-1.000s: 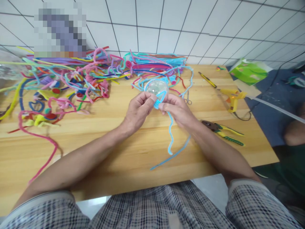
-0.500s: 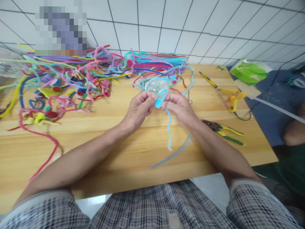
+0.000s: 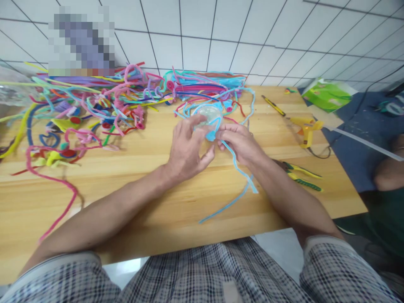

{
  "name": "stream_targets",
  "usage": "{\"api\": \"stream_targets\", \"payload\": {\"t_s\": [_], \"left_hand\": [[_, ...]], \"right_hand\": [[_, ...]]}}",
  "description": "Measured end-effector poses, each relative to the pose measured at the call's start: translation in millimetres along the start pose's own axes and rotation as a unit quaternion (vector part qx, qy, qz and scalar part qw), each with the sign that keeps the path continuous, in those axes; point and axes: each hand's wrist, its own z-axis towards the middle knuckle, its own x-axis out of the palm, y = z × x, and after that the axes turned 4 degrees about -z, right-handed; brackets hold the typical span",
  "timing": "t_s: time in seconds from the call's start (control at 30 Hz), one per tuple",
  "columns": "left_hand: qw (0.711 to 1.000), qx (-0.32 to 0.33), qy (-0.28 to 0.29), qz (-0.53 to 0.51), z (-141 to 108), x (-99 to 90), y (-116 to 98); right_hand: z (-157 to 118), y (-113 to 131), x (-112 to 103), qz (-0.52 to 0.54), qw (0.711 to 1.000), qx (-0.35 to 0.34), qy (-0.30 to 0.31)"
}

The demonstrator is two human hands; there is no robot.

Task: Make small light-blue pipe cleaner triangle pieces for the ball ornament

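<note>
The tabletop (image 3: 151,210)'s near edge runs just in front of the person's plaid shirt (image 3: 195,273); both forearms reach over it. Past that edge, a loose blue stem (image 3: 225,208) lies curved on the wood, and at far left a long pink stem (image 3: 75,192) trails toward the left forearm. Between these is open wood. The pliers (image 3: 298,168) lie beside the right forearm, partly hidden, narrowing the room on that side.

Farther in, the right hand (image 3: 238,141)'s fingers pinch a light-blue fuzzy stem (image 3: 235,163), its tail hanging toward the near edge. The left hand (image 3: 187,149)'s fingers are spread and loose, beside a clear ball (image 3: 208,112) just beyond; contact with it is unclear.

The yellow glue gun (image 3: 306,126) sits near the right edge, the yellow knife (image 3: 273,105) farther back. A tangled heap (image 3: 139,118) of coloured stems crowds the back edge, against the tiled wall (image 3: 195,38).
</note>
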Motion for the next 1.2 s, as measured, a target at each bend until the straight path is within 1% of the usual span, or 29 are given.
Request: {"api": "stream_targets", "payload": {"t_s": [0.03,0.07,0.13,0.2,0.27,0.3,0.33,0.4,0.47,0.53,0.67,0.77,0.87,0.97,1.2], "left_hand": [[0.999,0.022,0.012,0.031,-2.1,0.4,-0.4],[0.998,0.030,0.022,0.048,-3.3,0.4,-0.7],[0.998,0.021,0.037,0.036,-2.4,-0.6,-1.9],[0.998,-0.025,0.048,-0.021,2.2,-3.2,-5.0],[0.987,-0.109,0.047,-0.104,8.7,-6.1,-10.4],[0.974,-0.162,0.041,-0.151,12.0,-7.2,-13.6],[0.954,-0.219,0.034,-0.203,14.9,-7.8,-16.5],[0.898,-0.320,0.024,-0.300,19.1,-7.7,-20.8],[0.848,-0.384,0.024,-0.366,21.5,-6.2,-22.3],[0.817,-0.414,0.030,-0.400,22.4,-4.4,-21.7],[0.784,-0.444,0.045,-0.433,22.7,-1.6,-20.1],[0.764,-0.462,0.054,-0.448,21.8,-0.5,-19.7],[0.752,-0.472,0.063,-0.456,20.1,0.3,-19.3],[0.754,-0.468,0.073,-0.456,19.0,0.8,-18.8],[0.787,-0.443,0.107,-0.417,22.8,-3.1,-20.1]], "right_hand": [[-0.5,0.6,0.2,0.003,1.000,0.004,0.009],[-1.2,1.4,0.3,0.006,1.000,0.008,0.017],[-3.2,3.4,-0.3,0.006,0.999,0.009,0.035],[-5.1,6.1,-3.0,-0.007,0.998,0.008,0.065],[-6.2,9.1,-7.6,-0.021,0.996,0.004,0.086],[-6.4,10.6,-10.4,-0.030,0.996,-0.001,0.083],[-6.5,12.1,-13.1,-0.044,0.997,-0.010,0.070],[-6.7,15.3,-17.5,-0.080,0.995,-0.055,0.019],[-7.5,18.4,-19.5,-0.111,0.987,-0.116,-0.020],[-8.7,20.4,-18.8,-0.121,0.980,-0.154,-0.028],[-9.8,18.5,-14.1,-0.111,0.984,-0.141,0.009],[-9.1,14.0,-12.8,-0.095,0.985,-0.143,0.000],[-8.8,12.0,-13.8,-0.105,0.984,-0.141,-0.017],[-8.9,12.7,-14.8,-0.123,0.983,-0.138,-0.021],[-7.3,13.3,-15.1,-0.130,0.980,-0.147,-0.017]]}}
